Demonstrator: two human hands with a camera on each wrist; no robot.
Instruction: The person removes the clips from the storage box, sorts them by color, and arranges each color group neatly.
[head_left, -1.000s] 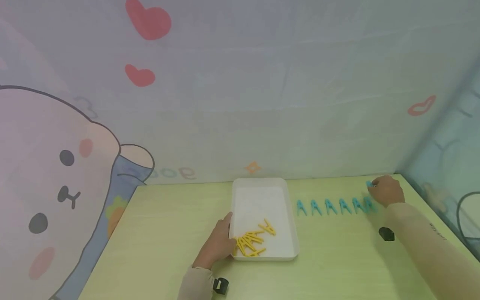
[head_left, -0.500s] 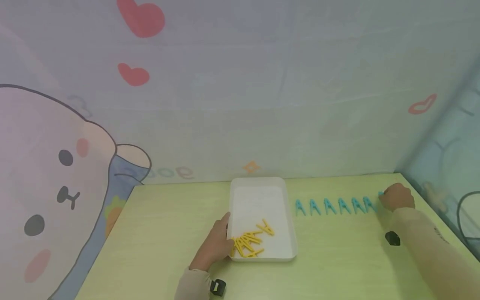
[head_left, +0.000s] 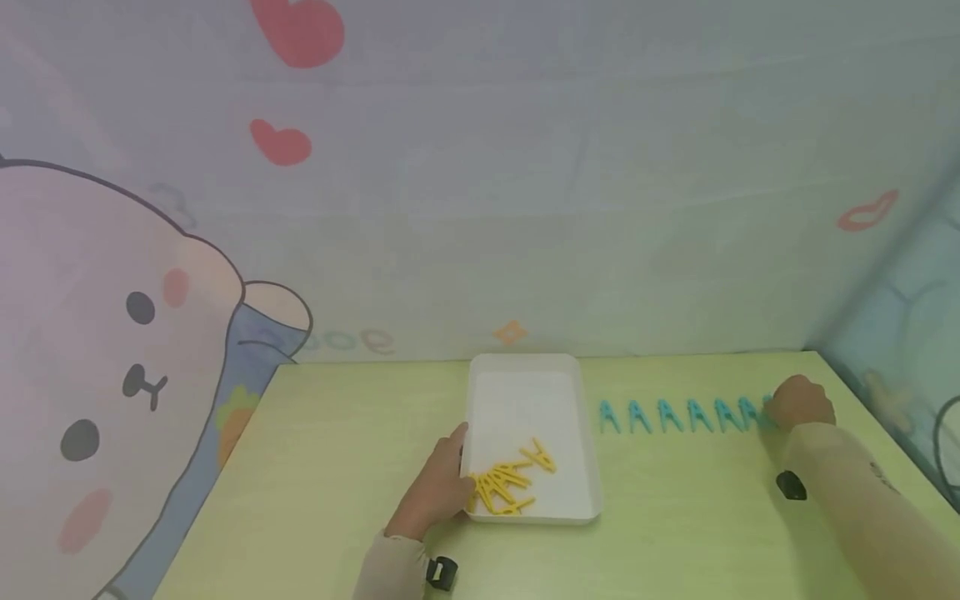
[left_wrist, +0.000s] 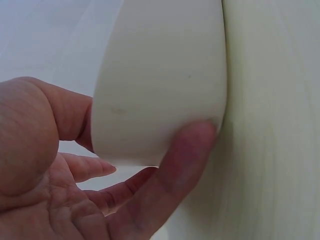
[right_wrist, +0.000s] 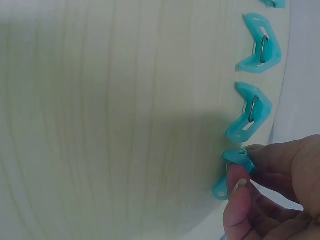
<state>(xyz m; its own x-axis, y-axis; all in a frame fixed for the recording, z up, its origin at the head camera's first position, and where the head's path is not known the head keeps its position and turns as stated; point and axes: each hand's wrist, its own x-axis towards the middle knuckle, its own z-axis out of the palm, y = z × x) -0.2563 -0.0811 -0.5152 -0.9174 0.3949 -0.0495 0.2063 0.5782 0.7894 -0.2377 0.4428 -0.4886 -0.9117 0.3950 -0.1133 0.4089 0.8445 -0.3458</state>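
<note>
In the head view, my left hand (head_left: 435, 485) grips the left wall of a white plastic tray (head_left: 525, 396) near its front corner. The left wrist view shows the tray wall (left_wrist: 160, 75) between my thumb and fingers. Inside the tray lie several yellow clothespins (head_left: 512, 475), heaped in the near left corner, with one apart. My right hand (head_left: 801, 402) is at the right end of a row of teal clothespins (head_left: 663, 415). Its thumb and finger pinch a teal clothespin (right_wrist: 238, 157) low over the table, close beside the neighbouring clothespin (right_wrist: 251, 110). The fingers partly cover the pinched one.
The light wood-grain table (head_left: 337, 467) reaches back to a printed cloth wall (head_left: 480, 183) behind tray and row. At the right, another cloth side (head_left: 922, 333) stands beyond the table edge, near my right arm.
My right hand has come from behind the row, moving right and down with the teal clothespin to the row's right end. The left hand stays on the tray.
</note>
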